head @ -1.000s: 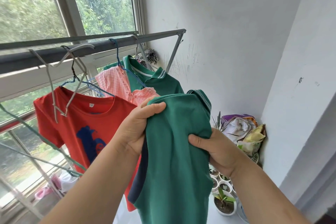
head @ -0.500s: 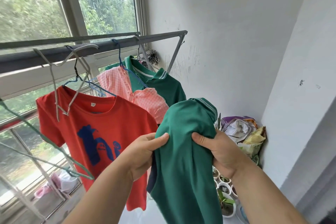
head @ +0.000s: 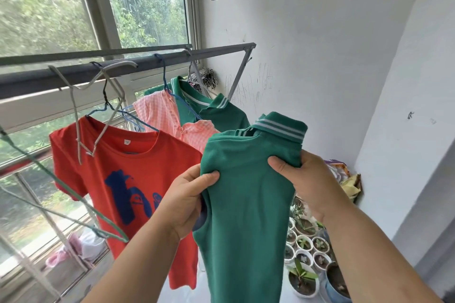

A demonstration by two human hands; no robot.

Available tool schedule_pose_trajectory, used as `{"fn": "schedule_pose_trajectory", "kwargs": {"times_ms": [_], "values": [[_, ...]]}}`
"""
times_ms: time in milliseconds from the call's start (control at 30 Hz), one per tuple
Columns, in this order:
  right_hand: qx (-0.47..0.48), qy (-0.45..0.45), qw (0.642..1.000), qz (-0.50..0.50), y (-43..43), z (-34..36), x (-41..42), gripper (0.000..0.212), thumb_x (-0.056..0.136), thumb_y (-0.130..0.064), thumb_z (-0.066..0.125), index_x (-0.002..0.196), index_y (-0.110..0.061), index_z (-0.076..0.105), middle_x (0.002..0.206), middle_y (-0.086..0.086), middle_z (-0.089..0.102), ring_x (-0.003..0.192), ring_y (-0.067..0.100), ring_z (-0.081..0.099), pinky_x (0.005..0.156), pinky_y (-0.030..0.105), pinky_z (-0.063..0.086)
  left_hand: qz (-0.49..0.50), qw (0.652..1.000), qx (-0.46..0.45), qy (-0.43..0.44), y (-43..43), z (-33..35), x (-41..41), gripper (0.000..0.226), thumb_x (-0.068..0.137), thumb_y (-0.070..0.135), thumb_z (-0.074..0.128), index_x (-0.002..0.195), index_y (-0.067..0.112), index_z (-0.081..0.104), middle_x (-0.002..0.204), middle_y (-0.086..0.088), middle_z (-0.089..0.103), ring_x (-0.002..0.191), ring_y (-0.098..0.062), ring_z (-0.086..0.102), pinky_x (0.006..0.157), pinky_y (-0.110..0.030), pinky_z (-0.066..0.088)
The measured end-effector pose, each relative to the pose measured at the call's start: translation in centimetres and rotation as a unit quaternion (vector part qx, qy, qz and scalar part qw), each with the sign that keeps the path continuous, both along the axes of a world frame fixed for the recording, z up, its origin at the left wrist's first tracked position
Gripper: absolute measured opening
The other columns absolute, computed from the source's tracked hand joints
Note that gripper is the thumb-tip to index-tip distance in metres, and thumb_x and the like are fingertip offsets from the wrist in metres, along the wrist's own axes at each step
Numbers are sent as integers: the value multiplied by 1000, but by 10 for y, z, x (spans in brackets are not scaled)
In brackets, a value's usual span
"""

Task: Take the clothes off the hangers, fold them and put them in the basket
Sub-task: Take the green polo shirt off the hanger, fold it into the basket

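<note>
The green knit polo shirt with a pale-striped collar [head: 248,204] is off its hanger. It hangs in the air between both hands, from the middle of the view down to 6 o'clock, collar uppermost. The step in hand, as I judge it, is the fold itself, done in mid-air. To do it well, draw the 2 shoulder edges level and tuck the sleeves behind so the body makes 1 even panel, then bring the hem up to the collar. The knit looks soft and likely to sag, so a grip near the shoulders and a light shake should clear the bunching under each thumb. The basket is not in view.

The left hand [head: 187,202], at 7 o'clock, pinches the shirt's left edge: thumb laid on the front, the other fingers curled behind the cloth and mostly hidden. The right hand [head: 310,184], at 4 o'clock, pinches the right shoulder likewise, thumb pressing a crease into the front, fingers closed behind.

Between 8 and 11 o'clock a red cotton T-shirt with a blue print [head: 123,179], a pink checked top [head: 165,115] and a 2nd green polo [head: 221,115] hang from the grey metal rail [head: 37,81]. Beside them is an empty pale hanger [head: 74,115]. So 3 garments are not yet taken down.
</note>
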State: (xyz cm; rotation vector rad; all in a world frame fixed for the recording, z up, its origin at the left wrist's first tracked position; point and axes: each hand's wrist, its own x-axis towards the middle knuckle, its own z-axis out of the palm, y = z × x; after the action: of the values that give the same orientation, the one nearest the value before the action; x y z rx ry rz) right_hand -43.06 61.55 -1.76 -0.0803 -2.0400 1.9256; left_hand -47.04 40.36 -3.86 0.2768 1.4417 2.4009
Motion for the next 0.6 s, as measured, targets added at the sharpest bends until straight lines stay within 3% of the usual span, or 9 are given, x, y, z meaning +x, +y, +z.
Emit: {"fn": "schedule_pose_trajectory", "kwargs": {"times_ms": [100, 233, 300, 500, 600], "values": [[5, -1, 1000, -22, 2, -1, -4, 15, 83, -19, 75, 98, -18, 74, 93, -6, 77, 89, 13, 73, 85, 37, 58, -1, 1000, -15, 13, -1, 7, -1, 36, 84, 1, 57, 119, -10, 58, 101, -22, 72, 82, -25, 72, 65, -31, 58], [-38, -1, 999, -21, 3, -4, -7, 13, 83, -18, 75, 96, -18, 73, 93, -5, 77, 88, 15, 73, 83, 37, 57, -27, 998, -58, 29, -5, 10, -3, 39, 82, 8, 70, 118, -5, 61, 110, -22, 70, 91, -27, 71, 73, -32, 59], [-49, -3, 999, -16, 4, -5, -8, 13, 84, -17, 74, 97, -17, 73, 95, -4, 77, 90, 16, 73, 84, 36, 57, -61, 995, -78, 31, -6, 10, -3, 39, 82, 17, 66, 118, 0, 64, 114, -21, 70, 98, -27, 71, 77, -32, 59], [-59, -10, 998, -12, 4, -7, -9, 16, 85, -20, 72, 101, -15, 72, 95, -2, 77, 89, 18, 73, 81, 35, 57, -101, 993, -49, -37, -5, 13, -2, 38, 89, 27, 63, 110, -4, 71, 119, -23, 67, 107, -30, 68, 89, -38, 57], [-93, -36, 995, 0, 8, -12, -8, 33, 83, -32, 72, 107, -10, 70, 99, 6, 77, 91, 23, 74, 82, 37, 58, -109, 990, -46, -73, -1, 18, -3, 39, 85, 31, 58, 102, 0, 75, 117, -20, 69, 104, -28, 69, 89, -38, 57]]}}
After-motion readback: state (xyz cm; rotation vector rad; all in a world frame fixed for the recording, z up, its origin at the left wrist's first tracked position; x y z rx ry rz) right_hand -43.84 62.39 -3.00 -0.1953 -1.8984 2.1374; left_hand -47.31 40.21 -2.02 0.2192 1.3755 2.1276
